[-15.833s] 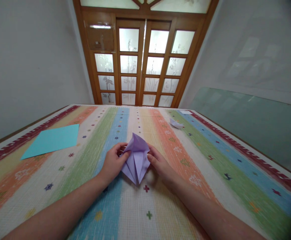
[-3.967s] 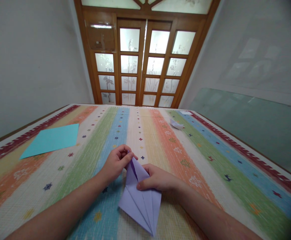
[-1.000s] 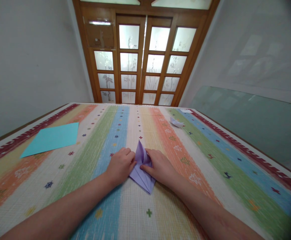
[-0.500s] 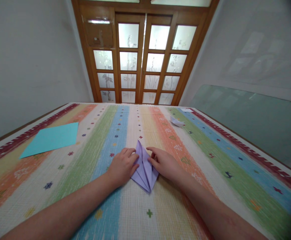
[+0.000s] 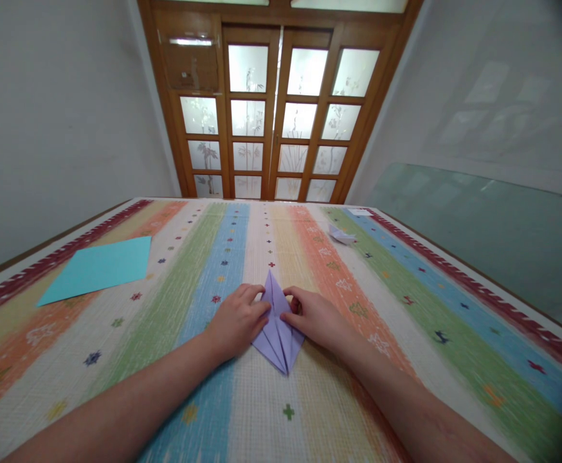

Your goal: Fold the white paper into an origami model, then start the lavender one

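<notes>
A folded lilac paper (image 5: 277,334), a long kite shape with points toward and away from me, lies on the striped mat (image 5: 175,360). My left hand (image 5: 237,319) rests on its left side with curled fingers pressing the paper down. From the right, my right hand (image 5: 312,317) presses on it with bent fingers, the fingertips meeting near the middle crease. The paper's far tip sticks up between the two hands.
A flat turquoise sheet (image 5: 98,267) lies at the far left of the mat. A small white folded paper (image 5: 341,235) sits far right of centre. Wooden glazed doors (image 5: 271,109) stand beyond the mat; a green glass panel (image 5: 493,238) leans along the right.
Over the last second my right fingers slid in toward the middle crease and the lilac paper flattened a little. Four seconds ago it was lifted and larger in view.
</notes>
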The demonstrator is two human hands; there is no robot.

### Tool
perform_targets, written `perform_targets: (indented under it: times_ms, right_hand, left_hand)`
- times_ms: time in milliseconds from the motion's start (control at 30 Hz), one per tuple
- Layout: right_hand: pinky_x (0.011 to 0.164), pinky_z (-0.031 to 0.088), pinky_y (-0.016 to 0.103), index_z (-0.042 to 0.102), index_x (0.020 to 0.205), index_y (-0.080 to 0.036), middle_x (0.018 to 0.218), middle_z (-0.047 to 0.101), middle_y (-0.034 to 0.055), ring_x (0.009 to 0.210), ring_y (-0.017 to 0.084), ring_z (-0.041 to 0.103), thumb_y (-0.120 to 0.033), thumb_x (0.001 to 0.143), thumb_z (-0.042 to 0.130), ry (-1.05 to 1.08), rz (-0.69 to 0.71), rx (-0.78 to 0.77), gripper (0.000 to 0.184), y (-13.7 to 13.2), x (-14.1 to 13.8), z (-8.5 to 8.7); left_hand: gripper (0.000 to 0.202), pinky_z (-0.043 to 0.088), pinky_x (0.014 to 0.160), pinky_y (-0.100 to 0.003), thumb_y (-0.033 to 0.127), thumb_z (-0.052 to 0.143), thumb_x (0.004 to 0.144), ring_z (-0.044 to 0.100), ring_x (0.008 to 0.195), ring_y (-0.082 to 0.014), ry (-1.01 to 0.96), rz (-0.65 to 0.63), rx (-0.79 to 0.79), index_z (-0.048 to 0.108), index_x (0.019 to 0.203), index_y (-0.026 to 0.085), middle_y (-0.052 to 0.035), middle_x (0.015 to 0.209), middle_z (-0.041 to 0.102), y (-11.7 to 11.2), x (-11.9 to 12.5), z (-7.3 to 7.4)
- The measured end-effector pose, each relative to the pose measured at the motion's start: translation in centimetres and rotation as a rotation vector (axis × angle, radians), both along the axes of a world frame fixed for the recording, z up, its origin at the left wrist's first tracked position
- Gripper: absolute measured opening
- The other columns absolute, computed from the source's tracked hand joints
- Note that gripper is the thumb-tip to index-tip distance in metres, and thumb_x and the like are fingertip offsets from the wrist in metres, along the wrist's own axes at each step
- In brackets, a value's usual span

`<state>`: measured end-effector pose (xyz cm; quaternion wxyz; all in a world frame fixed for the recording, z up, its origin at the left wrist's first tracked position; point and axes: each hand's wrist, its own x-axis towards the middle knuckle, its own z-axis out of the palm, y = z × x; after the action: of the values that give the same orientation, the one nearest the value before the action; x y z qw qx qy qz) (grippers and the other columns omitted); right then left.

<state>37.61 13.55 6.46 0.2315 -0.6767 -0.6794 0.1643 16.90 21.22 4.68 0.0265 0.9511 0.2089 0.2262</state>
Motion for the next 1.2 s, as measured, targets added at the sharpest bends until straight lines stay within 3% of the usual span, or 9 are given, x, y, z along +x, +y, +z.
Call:
perform_targets:
  times_ms: [233, 467, 600, 667, 833, 1200]
  right_hand:
    - [0.059, 0.034, 0.025, 0.061, 0.111, -0.024, 0.084, 0.068, 0.002, 0.072, 0.017, 0.059, -0.032, 0.078, 0.072, -0.063, -0.015, 0.031, 0.035, -0.2, -0.2, -0.3]
    - [0.057, 0.032, 0.025, 0.063, 0.106, -0.024, 0.08, 0.067, 0.0015, 0.07, 0.017, 0.059, -0.036, 0.079, 0.071, -0.088, -0.026, 0.033, 0.03, -0.1, -0.3, -0.4]
    - [0.056, 0.032, 0.026, 0.066, 0.089, -0.02, 0.076, 0.066, 0.0022, 0.067, 0.016, 0.057, -0.036, 0.078, 0.071, -0.089, -0.02, 0.014, 0.02, 0.1, 0.2, -0.4]
    - [0.055, 0.033, 0.025, 0.068, 0.084, -0.02, 0.075, 0.067, 0.0021, 0.066, 0.016, 0.057, -0.035, 0.077, 0.071, -0.045, 0.011, -0.036, 0.017, 0.3, 0.8, -0.3]
    - [0.06, 0.041, 0.024, 0.075, 0.091, -0.02, 0.079, 0.072, 0.0024, 0.069, 0.016, 0.062, -0.024, 0.077, 0.065, 0.148, 0.088, -0.185, 0.017, 0.9, 2.5, -0.1]
    - [0.057, 0.043, 0.023, 0.075, 0.086, -0.017, 0.074, 0.072, 0.0041, 0.065, 0.015, 0.062, -0.026, 0.075, 0.066, 0.267, 0.115, -0.207, 0.017, 1.0, 2.9, 0.0]
  left_hand:
    - [0.014, 0.043, 0.087, -0.044, 0.023, 0.055, 0.094, 0.051, 0.099, -0.0254, 0.117, -0.069, 0.174, 0.067, 0.1, 0.02, -0.0078, 0.1, 0.062, -0.6, 0.3, 0.6]
    - [0.022, 0.043, 0.083, -0.04, 0.023, 0.049, 0.097, 0.052, 0.095, -0.023, 0.164, -0.155, 0.164, 0.063, 0.114, 0.02, -0.0062, 0.095, 0.063, -0.8, 0.3, 0.9]
    - [0.022, 0.046, 0.079, -0.036, 0.022, 0.048, 0.097, 0.052, 0.091, -0.0217, 0.171, -0.188, 0.16, 0.065, 0.111, 0.018, -0.0074, 0.091, 0.062, -0.6, 0.4, 0.5]
    - [0.021, 0.046, 0.077, -0.035, 0.022, 0.049, 0.097, 0.052, 0.089, -0.0218, 0.176, -0.191, 0.163, 0.066, 0.108, 0.018, -0.0078, 0.09, 0.061, -0.5, 0.5, 0.4]
    - [0.021, 0.047, 0.074, -0.034, 0.022, 0.05, 0.096, 0.052, 0.09, -0.023, 0.199, -0.192, 0.146, 0.067, 0.107, 0.018, -0.0076, 0.09, 0.059, -0.4, 0.5, 0.5]
    - [0.025, 0.046, 0.075, -0.032, 0.022, 0.049, 0.097, 0.053, 0.089, -0.021, 0.217, -0.232, 0.084, 0.067, 0.114, 0.023, -0.0072, 0.092, 0.059, 0.2, -0.3, 0.8]
